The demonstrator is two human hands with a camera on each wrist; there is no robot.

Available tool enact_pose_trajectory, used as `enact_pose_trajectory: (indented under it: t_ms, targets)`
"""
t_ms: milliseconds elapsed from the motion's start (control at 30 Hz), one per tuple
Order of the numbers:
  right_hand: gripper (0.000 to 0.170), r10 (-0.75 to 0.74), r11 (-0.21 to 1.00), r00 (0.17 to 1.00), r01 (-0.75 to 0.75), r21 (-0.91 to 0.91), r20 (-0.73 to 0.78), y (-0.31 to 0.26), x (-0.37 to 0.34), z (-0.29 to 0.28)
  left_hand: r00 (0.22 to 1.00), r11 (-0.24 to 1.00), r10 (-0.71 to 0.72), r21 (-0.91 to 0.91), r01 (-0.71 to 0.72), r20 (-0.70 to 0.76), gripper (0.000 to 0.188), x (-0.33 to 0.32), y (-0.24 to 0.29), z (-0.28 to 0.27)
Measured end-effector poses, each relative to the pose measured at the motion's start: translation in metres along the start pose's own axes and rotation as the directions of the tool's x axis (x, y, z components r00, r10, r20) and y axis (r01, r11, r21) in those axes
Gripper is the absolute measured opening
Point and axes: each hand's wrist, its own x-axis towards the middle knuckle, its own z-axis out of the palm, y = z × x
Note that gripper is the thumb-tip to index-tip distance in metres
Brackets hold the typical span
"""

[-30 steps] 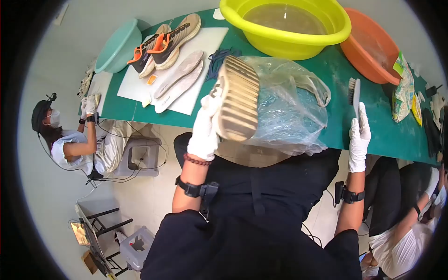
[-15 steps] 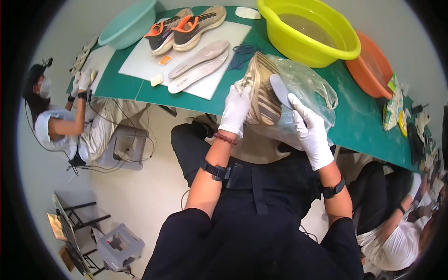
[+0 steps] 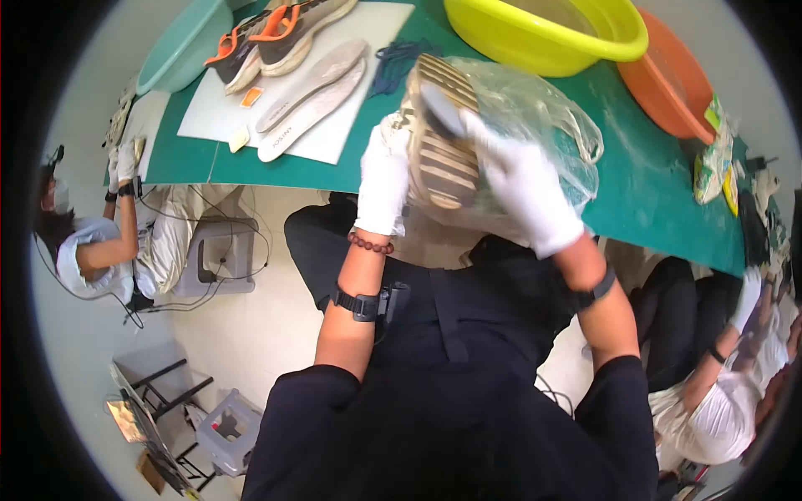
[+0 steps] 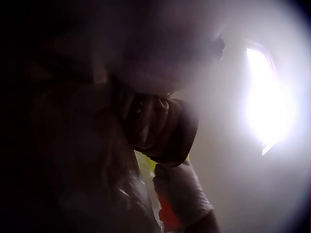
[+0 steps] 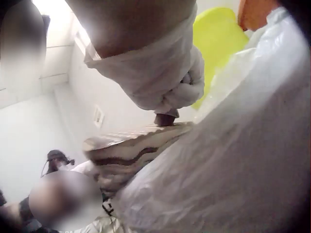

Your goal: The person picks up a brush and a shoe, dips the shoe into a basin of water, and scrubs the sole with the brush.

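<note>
My gloved left hand [image 3: 384,179] grips a striped shoe [image 3: 447,171] by its side, its ridged brown-and-cream sole turned up toward me. A scrub brush with a grey back [image 3: 441,110] lies over the upper part of that sole. The brush is pinched in my gloved right hand [image 3: 522,188], which looks blurred in the head view. From the right wrist, the brush [image 5: 166,119] presses bristles-down on the sole edge of the shoe [image 5: 141,158]. A clear plastic bag [image 3: 555,108] lies beneath and to the right of the shoe. The left wrist view is very dark.
A white board [image 3: 326,150] holds two insoles [image 3: 313,104] and a pair of orange-lined sneakers [image 3: 284,50]. Blue laces [image 3: 397,63] lie beside it. Yellow [image 3: 535,46], orange [image 3: 668,83] and teal [image 3: 184,50] basins stand behind. Other people sit at both sides.
My right hand has brought the brush leftward from the right of the bag onto the sole. The shoe stays in my left hand; the head view has shifted.
</note>
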Motion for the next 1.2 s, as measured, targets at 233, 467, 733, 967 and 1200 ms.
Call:
enact_pose_trajectory:
  t_ms: [233,467,733,967,1200]
  targets:
    - [0.050,-0.013,0.998,0.999,0.011,-0.057,-0.029,-0.010,-0.024,0.002,0.999,0.985,-0.026,-0.172,0.034,0.046,0.036,0.005,-0.011,0.000]
    - [0.076,0.058,0.969,0.994,-0.078,-0.234,-0.091,-0.028,-0.055,0.022,0.994,0.999,0.044,-0.035,-0.040,0.099,0.041,-0.008,0.012,-0.004]
    - [0.055,0.085,0.943,0.987,-0.035,0.332,-0.136,-0.023,-0.038,0.025,0.979,0.963,-0.093,-0.233,0.135,0.183,0.034,-0.010,0.022,-0.002]
    - [0.051,0.195,0.975,0.973,-0.206,0.087,0.124,-0.020,-0.030,-0.003,0.988,0.981,-0.091,-0.157,0.111,0.124,0.039,-0.006,0.014,-0.001]
    - [0.043,0.321,0.865,0.891,-0.414,0.283,0.320,-0.027,0.011,-0.020,0.992,0.994,-0.061,-0.081,0.071,0.115,0.037,-0.007,0.011,-0.002]
